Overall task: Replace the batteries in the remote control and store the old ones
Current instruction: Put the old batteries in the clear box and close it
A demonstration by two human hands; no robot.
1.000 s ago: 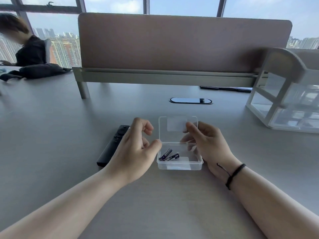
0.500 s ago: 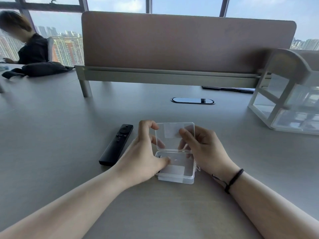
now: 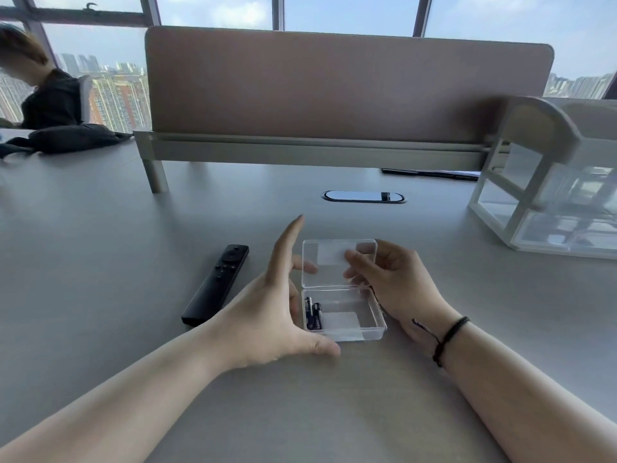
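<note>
We spread our left hand (image 3: 267,315) wide, holding nothing, thumb against the near-left corner of the small clear plastic box (image 3: 347,315), likely steadying it. Two dark batteries (image 3: 313,316) lay inside at its left, just beside those fingers. Our right hand (image 3: 394,282) pinched the raised clear lid (image 3: 339,262) open. The black slim remote (image 3: 217,285) lay left, apart.

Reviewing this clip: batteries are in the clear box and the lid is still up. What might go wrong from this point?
1. The lid stands upright, held by the right hand; shut crookedly, it may not latch.
2. The two batteries lie against the left wall of the clear box; the open left hand beside it could nudge the light box and spill them.
</note>
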